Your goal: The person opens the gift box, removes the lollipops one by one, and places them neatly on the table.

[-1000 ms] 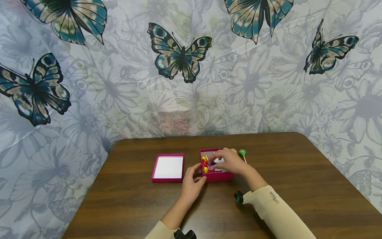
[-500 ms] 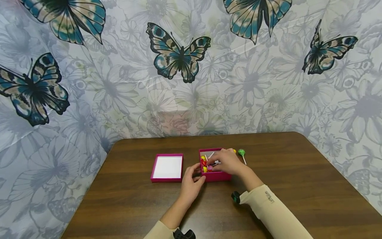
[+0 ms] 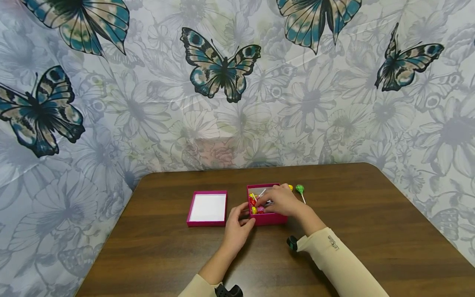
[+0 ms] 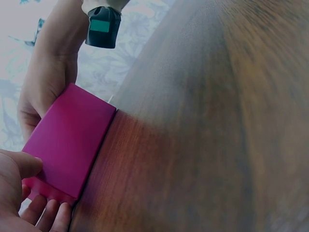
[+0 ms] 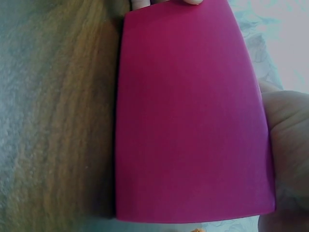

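Observation:
An open bright pink box (image 3: 272, 220) stands on the table, with several wrapped lollipops inside, among them a yellow one (image 3: 254, 210) and a pink one (image 3: 260, 210). My left hand (image 3: 235, 231) holds the box's near left corner, its thumb (image 4: 30, 164) on the front face and the other fingers round the left side. Over the right side of the box my right hand (image 3: 283, 201) reaches in with bent fingers. Its fingertips are down among the lollipops, and whether they pinch one is hidden. In the right wrist view the front wall (image 5: 188, 121) blocks the inside.
Left of the box lies its pink-rimmed lid (image 3: 209, 208), white inside facing up. A green lollipop (image 3: 299, 189) lies behind my right hand, with a yellow one (image 3: 290, 187) beside it, partly hidden. Behind the wooden table (image 3: 148, 247) hangs a butterfly-patterned cloth (image 3: 315, 123).
My right hand's fingers have shifted slightly left inside the box, and the purple lollipop seen near them earlier is now hidden. My left hand keeps its place at the corner.

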The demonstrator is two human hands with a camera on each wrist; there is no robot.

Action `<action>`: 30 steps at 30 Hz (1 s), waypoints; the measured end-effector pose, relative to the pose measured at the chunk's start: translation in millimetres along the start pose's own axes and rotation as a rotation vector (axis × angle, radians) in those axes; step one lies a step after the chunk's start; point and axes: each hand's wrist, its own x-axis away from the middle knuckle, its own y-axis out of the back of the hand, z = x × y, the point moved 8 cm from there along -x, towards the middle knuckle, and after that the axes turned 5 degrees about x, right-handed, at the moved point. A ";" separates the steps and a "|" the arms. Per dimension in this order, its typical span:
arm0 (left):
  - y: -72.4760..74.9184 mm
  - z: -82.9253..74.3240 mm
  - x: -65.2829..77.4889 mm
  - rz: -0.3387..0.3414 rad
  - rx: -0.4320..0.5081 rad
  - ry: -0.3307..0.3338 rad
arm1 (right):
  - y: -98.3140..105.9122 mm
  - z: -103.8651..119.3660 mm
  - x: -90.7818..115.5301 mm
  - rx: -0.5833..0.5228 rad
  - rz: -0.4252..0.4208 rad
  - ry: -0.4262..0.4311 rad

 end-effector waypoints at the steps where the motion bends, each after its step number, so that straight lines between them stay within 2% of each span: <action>1: -0.1 -0.3 -0.2 -0.002 0.001 -0.002 | -0.1 0.2 -0.3 0.000 0.002 0.001; 4: -1.2 -10.5 2.1 -0.010 0.000 0.008 | 0.5 1.6 -0.7 0.002 0.004 0.011; 9: -2.1 -7.8 1.3 -0.015 0.003 0.015 | 1.3 2.8 0.0 0.006 0.004 0.015; 11: -1.7 2.1 -1.0 -0.015 0.007 0.009 | 0.5 1.9 -0.1 -0.001 0.007 0.005; 18: -0.2 1.1 -0.5 -0.001 -0.003 0.002 | -1.5 -1.7 -1.0 -0.030 0.002 -0.018; 30: -0.6 3.1 -0.2 0.010 -0.047 0.030 | 2.1 -4.7 5.1 -0.148 -0.093 -0.006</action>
